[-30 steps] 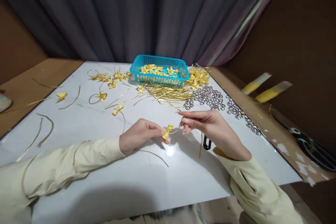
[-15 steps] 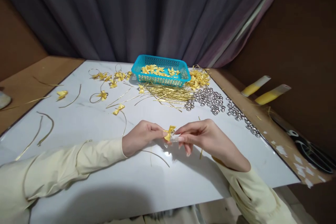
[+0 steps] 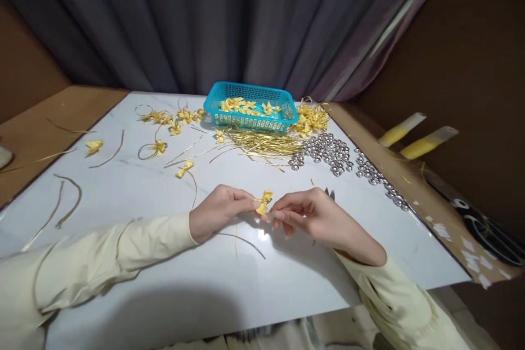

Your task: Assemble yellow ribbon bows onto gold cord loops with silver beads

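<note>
Left hand (image 3: 221,209): thumb and fingers pinching a yellow bow (image 3: 264,202), held above the white tabletop (image 3: 303,279), near its middle. Right hand (image 3: 316,213): thumb and fingertips drawn together just beside the bow; cannot tell whether they grip anything. Beyond the hands: gold wires (image 3: 270,144) before a blue basket (image 3: 291,118) containing more bows; silver beads (image 3: 332,154) right of the wires.

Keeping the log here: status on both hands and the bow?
Left hand pinching yellow bow. Right hand close beside it, grip unclear. Curved cord on table near left hand.
</note>
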Available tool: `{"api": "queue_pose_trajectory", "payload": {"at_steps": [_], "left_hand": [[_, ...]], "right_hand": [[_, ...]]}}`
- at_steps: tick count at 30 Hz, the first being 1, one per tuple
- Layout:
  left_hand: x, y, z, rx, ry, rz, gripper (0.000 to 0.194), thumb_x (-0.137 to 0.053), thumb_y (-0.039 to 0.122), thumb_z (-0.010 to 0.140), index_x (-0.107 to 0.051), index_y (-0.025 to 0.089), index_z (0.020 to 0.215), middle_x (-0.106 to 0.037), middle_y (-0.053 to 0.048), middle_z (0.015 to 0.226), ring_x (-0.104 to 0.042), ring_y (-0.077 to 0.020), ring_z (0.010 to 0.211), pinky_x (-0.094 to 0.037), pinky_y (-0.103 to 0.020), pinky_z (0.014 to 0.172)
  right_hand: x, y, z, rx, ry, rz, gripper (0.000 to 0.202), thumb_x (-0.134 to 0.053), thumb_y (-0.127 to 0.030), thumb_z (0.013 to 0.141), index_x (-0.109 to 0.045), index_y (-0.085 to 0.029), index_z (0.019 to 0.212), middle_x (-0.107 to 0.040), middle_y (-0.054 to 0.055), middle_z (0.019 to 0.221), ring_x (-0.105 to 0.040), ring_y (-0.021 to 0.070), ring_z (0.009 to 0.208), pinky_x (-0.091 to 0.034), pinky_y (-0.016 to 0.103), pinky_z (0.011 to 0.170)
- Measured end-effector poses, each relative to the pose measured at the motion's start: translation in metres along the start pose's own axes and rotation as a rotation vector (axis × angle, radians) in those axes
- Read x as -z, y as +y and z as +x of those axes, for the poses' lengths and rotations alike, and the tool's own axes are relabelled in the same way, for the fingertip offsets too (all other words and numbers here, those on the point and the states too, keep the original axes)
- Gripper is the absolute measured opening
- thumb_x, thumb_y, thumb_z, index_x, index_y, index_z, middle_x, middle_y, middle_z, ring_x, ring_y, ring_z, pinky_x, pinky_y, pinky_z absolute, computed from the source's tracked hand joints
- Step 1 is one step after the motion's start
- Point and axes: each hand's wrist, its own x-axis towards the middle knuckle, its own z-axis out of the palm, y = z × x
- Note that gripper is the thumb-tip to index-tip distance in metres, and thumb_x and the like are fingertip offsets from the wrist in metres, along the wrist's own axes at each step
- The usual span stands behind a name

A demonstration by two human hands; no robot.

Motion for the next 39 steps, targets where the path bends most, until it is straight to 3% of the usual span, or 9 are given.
{"api": "queue_pose_trajectory", "payload": {"at_steps": [11, 39], "left_hand": [[0.007, -0.003, 0.0025, -0.007, -0.044, -0.009, 0.023, -0.06, 0.028, 0.076, -0.073, 0.009, 0.073, -0.072, -0.012, 0.082, -0.061, -0.0181, 0.074, -0.046, -0.031, 0.078], [0.0069, -0.0009, 0.0025, -0.018, -0.061, -0.023, 0.022, -0.06, 0.027, 0.078, -0.074, 0.011, 0.073, -0.072, -0.011, 0.081, -0.061, -0.0189, 0.08, -0.044, -0.03, 0.081]], "right_hand": [[-0.0031, -0.0039, -0.0008, 0.039, 0.071, -0.26, 0.019, -0.051, -0.012, 0.075, -0.067, -0.009, 0.067, -0.058, 0.0, 0.048, -0.048, 0.0084, 0.046, -0.035, 0.02, 0.049], [-0.0059, -0.0033, -0.0001, 0.021, 0.036, -0.119, 0.02, -0.048, -0.009, 0.072, -0.066, -0.011, 0.064, -0.058, -0.001, 0.046, -0.047, 0.0084, 0.045, -0.035, 0.019, 0.048]]}}
